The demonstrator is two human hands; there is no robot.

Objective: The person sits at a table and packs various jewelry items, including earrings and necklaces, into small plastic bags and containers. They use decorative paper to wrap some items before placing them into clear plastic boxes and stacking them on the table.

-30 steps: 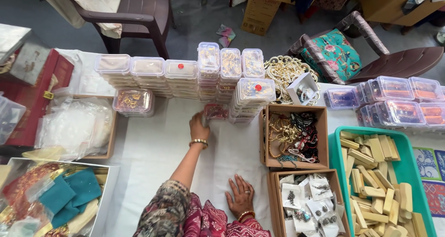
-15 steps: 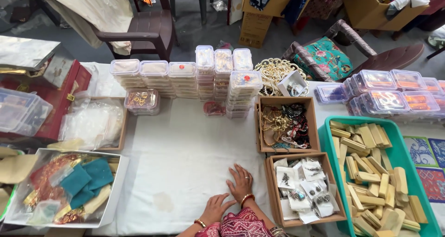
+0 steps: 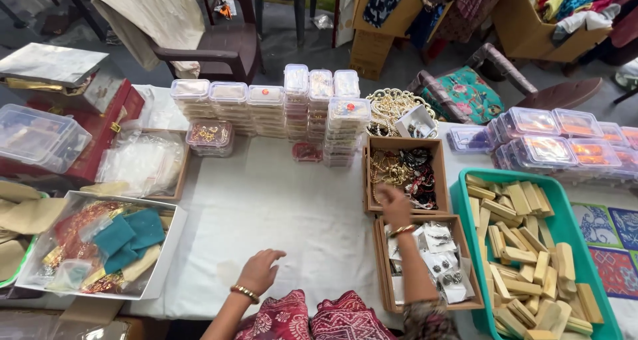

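While the left hand (image 3: 258, 271) rests palm-down on the white cloth-covered desk (image 3: 279, 214) with its fingers loosely spread and holding nothing, the right hand (image 3: 395, 206) reaches into the open brown cardboard box of tangled gold and dark jewellery (image 3: 403, 174). Its fingers curl down at the box's near edge, but can't tell if they're pinching anything. Just below sits a second cardboard box of small white jewellery cards (image 3: 432, 247), and stacks of clear plastic containers (image 3: 319, 107) stand behind.
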